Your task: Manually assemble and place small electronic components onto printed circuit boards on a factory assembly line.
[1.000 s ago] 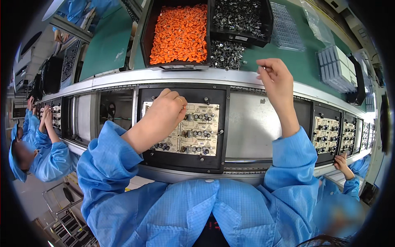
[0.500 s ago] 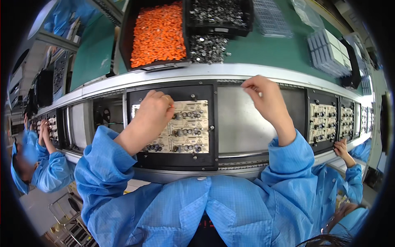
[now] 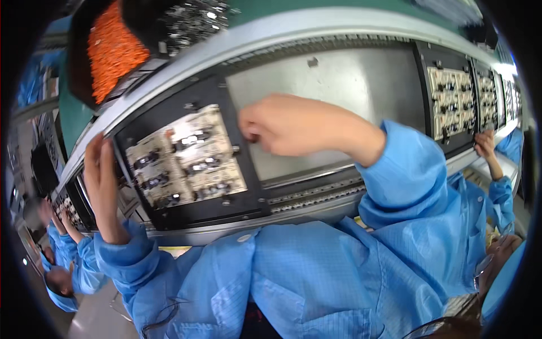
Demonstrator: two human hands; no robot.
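Note:
A black carrier frame (image 3: 237,195) lies tilted in view on the conveyor, holding a panel of pale circuit boards (image 3: 186,161) with dark components and a small orange part (image 3: 169,133). My left hand (image 3: 101,178) is at the frame's left edge, fingers stretched out along it and nothing visible in them. Beside the frame's right edge, over the bare metal plate, my right hand (image 3: 279,125) has its fingers curled in. Motion blurs it, and whatever its fingertips may hold is hidden.
Black bins of orange parts (image 3: 116,53) and dark metallic parts (image 3: 195,25) stand beyond the rail (image 3: 282,25). More board-filled carriers (image 3: 451,101) sit to the right, near a co-worker's hand (image 3: 484,144). Another co-worker (image 3: 79,260) is at far left.
The view has swung, shifting the bins and carrier leftward. My left hand has left the boards for the frame's left edge, its fingers straightening. My right hand has come across toward the right edge.

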